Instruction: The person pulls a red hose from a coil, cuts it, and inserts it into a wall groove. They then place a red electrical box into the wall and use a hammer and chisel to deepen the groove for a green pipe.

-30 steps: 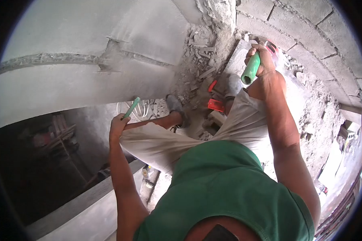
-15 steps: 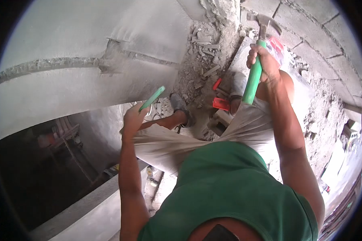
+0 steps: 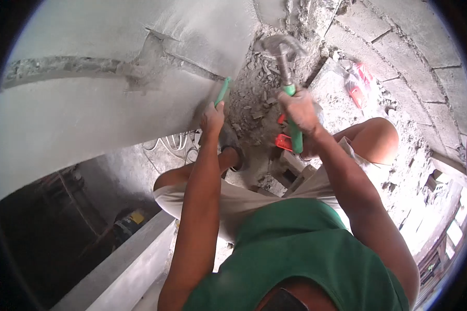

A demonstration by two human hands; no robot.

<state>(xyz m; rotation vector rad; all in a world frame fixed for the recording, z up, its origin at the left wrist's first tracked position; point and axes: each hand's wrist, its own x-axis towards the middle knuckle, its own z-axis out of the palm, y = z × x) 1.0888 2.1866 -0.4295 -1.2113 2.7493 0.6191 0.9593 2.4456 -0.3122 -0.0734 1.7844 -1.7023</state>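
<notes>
My left hand (image 3: 213,119) is closed round a slim green chisel (image 3: 223,90), whose upper end points up beside the end of the groove (image 3: 197,70) in the grey plastered wall (image 3: 104,114). My right hand (image 3: 300,110) grips the green handle of a claw hammer (image 3: 296,137). The metal head, slightly blurred, is raised over the rubble to the right of the chisel, apart from it. My fingers hide part of both tools.
Broken rubble (image 3: 257,103) covers the floor along the wall. Between my legs are a red object (image 3: 284,142) and a hollow block (image 3: 284,171). White cable (image 3: 177,142) lies left; a clear bag with red items (image 3: 359,85) lies right. A dark opening (image 3: 41,228) is at lower left.
My left hand has moved up and right, bringing the chisel to the wall groove. My right hand has swung the hammer left and lower, toward the chisel. Both grips stay closed.
</notes>
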